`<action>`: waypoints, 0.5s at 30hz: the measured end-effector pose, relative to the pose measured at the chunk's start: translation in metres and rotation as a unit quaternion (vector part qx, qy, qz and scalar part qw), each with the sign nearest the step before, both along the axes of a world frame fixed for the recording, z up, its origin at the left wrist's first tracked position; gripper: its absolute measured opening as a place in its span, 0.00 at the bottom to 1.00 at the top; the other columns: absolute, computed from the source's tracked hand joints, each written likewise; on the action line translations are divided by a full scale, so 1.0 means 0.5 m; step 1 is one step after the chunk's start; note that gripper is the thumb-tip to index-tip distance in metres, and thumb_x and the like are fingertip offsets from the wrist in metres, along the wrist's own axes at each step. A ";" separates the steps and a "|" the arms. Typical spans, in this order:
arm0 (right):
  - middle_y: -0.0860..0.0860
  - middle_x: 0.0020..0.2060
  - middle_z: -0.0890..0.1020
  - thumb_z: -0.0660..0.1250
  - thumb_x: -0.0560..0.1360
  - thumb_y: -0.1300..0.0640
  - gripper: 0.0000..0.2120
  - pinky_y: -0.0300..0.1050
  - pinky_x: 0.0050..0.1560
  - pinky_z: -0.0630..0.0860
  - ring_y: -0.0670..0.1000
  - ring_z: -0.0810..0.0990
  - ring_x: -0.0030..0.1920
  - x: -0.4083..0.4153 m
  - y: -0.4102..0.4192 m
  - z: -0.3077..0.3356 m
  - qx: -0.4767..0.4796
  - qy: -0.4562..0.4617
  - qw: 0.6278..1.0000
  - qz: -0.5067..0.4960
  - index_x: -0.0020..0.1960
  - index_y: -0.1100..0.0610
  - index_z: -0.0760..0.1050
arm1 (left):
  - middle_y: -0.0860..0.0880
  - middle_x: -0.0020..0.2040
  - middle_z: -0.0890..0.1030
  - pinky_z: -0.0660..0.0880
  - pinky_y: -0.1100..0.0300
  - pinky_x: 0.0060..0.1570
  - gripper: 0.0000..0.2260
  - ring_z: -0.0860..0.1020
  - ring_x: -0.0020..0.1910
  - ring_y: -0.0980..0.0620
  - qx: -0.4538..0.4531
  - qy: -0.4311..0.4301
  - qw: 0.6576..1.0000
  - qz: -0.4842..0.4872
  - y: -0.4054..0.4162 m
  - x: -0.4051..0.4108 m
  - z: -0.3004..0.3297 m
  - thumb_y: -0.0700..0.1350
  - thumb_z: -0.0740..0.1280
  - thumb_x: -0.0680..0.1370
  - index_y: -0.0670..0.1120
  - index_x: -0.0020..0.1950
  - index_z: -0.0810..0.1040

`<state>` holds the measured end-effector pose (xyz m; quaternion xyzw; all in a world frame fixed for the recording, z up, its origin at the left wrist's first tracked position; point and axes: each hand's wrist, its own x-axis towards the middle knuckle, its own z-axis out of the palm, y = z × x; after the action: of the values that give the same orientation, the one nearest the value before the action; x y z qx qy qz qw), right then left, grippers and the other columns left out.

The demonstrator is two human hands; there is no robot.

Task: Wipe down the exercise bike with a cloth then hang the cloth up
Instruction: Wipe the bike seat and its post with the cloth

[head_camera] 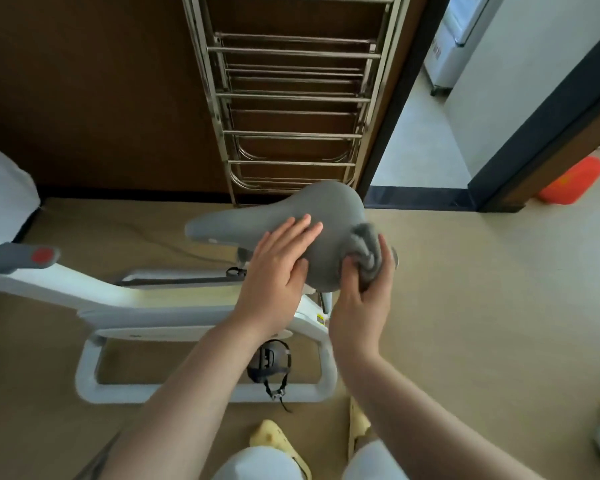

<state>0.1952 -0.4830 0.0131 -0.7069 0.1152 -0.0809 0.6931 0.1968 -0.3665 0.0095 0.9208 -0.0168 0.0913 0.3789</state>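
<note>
Cloth (367, 252) bunched in right hand (359, 306) against saddle (291, 216); left hand (278, 268) rests flat.

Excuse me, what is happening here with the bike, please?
A person is wiping the grey saddle of a white exercise bike. The right hand grips a bunched grey cloth against the wide rear end of the saddle. The left hand lies flat on top of the saddle, fingers straight, apparently steadying it. Behind the bike, a metal rail rack stands against the brown wall; nothing hangs on it, so the cloth is not yet hung up.
</note>
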 end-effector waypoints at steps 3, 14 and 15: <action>0.44 0.65 0.74 0.63 0.80 0.54 0.22 0.50 0.67 0.72 0.42 0.73 0.64 0.067 -0.015 0.021 -0.008 0.007 1.000 0.023 0.73 0.46 0.65 | 0.63 0.73 0.58 0.36 0.71 0.69 0.22 0.49 0.74 0.64 -0.023 0.006 0.999 0.021 -0.017 -0.003 -0.002 0.41 0.57 0.81 0.55 0.75 0.62; 0.42 0.64 0.74 0.65 0.79 0.52 0.22 0.53 0.67 0.71 0.43 0.73 0.64 0.140 -0.040 0.029 0.011 0.063 0.991 0.116 0.71 0.43 0.66 | 0.62 0.72 0.65 0.48 0.55 0.75 0.19 0.55 0.75 0.63 -0.060 -0.008 0.988 0.144 -0.067 0.007 0.004 0.48 0.57 0.80 0.54 0.71 0.70; 0.42 0.65 0.74 0.65 0.79 0.53 0.23 0.53 0.68 0.71 0.43 0.72 0.65 0.128 -0.047 0.029 0.026 0.068 0.988 0.136 0.71 0.42 0.65 | 0.62 0.72 0.65 0.48 0.54 0.75 0.19 0.54 0.75 0.63 -0.056 -0.010 0.983 0.175 -0.083 0.013 0.005 0.48 0.56 0.80 0.54 0.71 0.70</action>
<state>0.2592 -0.5064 0.0278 -0.7018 0.0671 0.0653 0.7062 0.2035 -0.4080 0.0120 0.8858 0.1461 0.1659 0.4081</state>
